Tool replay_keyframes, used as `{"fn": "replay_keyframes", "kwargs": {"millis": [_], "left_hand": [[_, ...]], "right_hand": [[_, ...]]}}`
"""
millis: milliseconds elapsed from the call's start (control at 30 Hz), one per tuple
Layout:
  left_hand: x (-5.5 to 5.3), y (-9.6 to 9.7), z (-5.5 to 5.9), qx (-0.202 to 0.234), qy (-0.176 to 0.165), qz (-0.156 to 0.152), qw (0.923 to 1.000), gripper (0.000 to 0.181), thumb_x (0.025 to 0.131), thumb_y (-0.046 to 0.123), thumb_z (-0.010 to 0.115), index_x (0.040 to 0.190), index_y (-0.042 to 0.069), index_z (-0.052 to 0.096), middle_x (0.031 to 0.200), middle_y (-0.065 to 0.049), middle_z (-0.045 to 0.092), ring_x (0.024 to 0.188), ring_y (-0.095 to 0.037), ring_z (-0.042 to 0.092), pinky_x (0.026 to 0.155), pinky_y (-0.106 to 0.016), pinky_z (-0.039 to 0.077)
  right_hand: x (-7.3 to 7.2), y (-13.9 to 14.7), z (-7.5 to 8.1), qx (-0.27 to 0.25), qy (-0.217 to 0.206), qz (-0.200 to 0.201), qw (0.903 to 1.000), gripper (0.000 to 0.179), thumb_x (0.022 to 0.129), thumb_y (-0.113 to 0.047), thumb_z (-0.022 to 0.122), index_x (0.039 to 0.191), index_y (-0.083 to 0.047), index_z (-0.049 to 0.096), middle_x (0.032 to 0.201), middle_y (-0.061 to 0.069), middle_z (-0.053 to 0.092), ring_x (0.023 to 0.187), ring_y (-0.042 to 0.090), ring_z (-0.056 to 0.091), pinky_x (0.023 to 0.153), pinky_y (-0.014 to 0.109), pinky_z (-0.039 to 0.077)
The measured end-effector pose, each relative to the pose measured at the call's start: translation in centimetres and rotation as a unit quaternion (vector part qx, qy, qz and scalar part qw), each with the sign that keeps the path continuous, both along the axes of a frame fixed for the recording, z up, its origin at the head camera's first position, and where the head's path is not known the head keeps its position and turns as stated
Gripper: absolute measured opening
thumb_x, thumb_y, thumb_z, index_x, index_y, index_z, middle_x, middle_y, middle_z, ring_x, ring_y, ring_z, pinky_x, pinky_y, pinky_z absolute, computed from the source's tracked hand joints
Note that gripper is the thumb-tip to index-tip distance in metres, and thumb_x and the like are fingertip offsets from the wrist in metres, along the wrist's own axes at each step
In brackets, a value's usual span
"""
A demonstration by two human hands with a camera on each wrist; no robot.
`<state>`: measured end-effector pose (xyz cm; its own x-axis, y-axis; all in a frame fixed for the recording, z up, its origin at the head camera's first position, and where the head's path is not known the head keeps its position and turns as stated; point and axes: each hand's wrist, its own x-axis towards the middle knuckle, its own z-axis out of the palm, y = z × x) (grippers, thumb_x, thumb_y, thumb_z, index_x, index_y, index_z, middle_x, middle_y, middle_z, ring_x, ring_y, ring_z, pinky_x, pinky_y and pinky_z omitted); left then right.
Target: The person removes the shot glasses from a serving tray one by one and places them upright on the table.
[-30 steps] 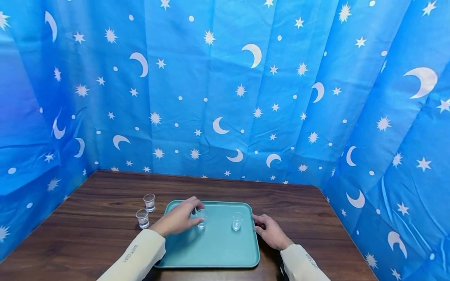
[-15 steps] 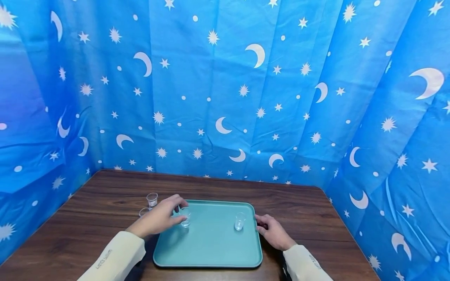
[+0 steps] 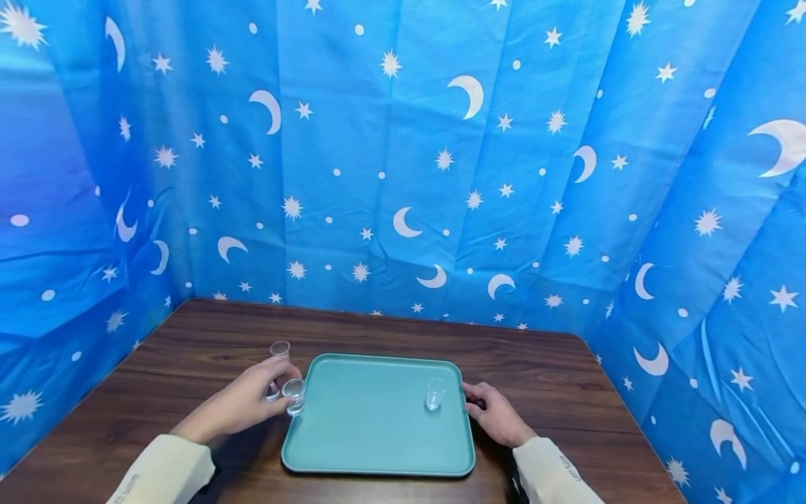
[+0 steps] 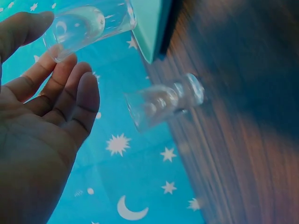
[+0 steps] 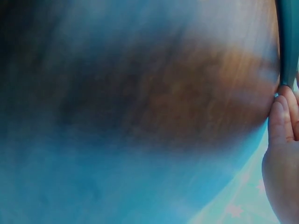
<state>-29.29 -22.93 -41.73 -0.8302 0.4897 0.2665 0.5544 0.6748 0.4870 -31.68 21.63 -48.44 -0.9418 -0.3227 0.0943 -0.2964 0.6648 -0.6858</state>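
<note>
My left hand [image 3: 261, 392] pinches a small clear shot glass [image 3: 294, 397] between thumb and fingertips, upright over the left rim of the green tray [image 3: 378, 441]. In the left wrist view, this held glass [image 4: 88, 25] overlaps the tray's edge, and another shot glass [image 4: 166, 100] stands on the wood. Behind my left hand, a shot glass [image 3: 280, 348] shows its rim; the hand partly hides the glasses there. A further shot glass [image 3: 434, 394] stands on the tray's right side. My right hand [image 3: 497, 414] touches the tray's right rim with its fingertips.
The tray lies on a dark wooden table [image 3: 548, 378]. A blue curtain [image 3: 352, 140] with white moons and stars surrounds the table at the back and sides.
My left hand has moved left with the shot glass, from over the tray to its left rim. My right hand has stayed at the right rim. The head view has shifted slightly.
</note>
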Motion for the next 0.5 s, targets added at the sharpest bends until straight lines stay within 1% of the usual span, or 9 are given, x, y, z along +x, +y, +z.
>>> {"fn": "replay_keyframes", "kwargs": {"millis": [100, 233, 367, 500], "left_hand": [[0.4, -0.8, -0.3, 0.005, 0.012, 0.005, 0.9999, 0.027, 0.080, 0.008, 0.074, 0.103, 0.009, 0.061, 0.091, 0.005, 0.054, 0.080, -0.011, 0.052, 0.067, -0.032, 0.047], [1.0, -1.7, -0.6, 0.004, 0.019, 0.018, 0.9997, 0.028, 0.077, 0.008, 0.076, 0.101, 0.009, 0.061, 0.090, 0.004, 0.054, 0.079, -0.011, 0.052, 0.065, -0.029, 0.046], [1.4, -2.5, -0.8, -0.006, 0.009, 0.030, 0.9995, 0.028, 0.075, 0.006, 0.075, 0.100, 0.007, 0.062, 0.089, 0.003, 0.055, 0.079, -0.014, 0.053, 0.066, -0.027, 0.046], [1.6, -3.3, -1.1, -0.020, -0.004, 0.053, 0.9984, 0.030, 0.074, 0.003, 0.074, 0.102, 0.005, 0.063, 0.090, 0.002, 0.055, 0.080, -0.015, 0.054, 0.066, -0.028, 0.047]], "right_hand": [[0.0, 0.0, 0.0, 0.002, 0.003, -0.001, 1.0000, 0.041, 0.095, -0.009, 0.057, 0.134, 0.001, 0.051, 0.104, 0.003, 0.055, 0.094, 0.018, 0.053, 0.081, 0.041, 0.046], [0.1, -0.1, 0.0, 0.004, 0.003, -0.002, 1.0000, 0.041, 0.095, -0.008, 0.057, 0.134, 0.000, 0.050, 0.103, 0.003, 0.055, 0.093, 0.017, 0.052, 0.080, 0.040, 0.045], [0.1, -0.1, 0.0, 0.004, 0.002, -0.004, 1.0000, 0.041, 0.094, -0.008, 0.057, 0.134, 0.000, 0.051, 0.102, 0.003, 0.055, 0.093, 0.018, 0.053, 0.080, 0.040, 0.046], [0.1, -0.2, 0.0, 0.003, 0.000, -0.005, 1.0000, 0.041, 0.094, -0.008, 0.058, 0.134, 0.000, 0.051, 0.103, 0.003, 0.055, 0.093, 0.018, 0.052, 0.080, 0.040, 0.046]]}}
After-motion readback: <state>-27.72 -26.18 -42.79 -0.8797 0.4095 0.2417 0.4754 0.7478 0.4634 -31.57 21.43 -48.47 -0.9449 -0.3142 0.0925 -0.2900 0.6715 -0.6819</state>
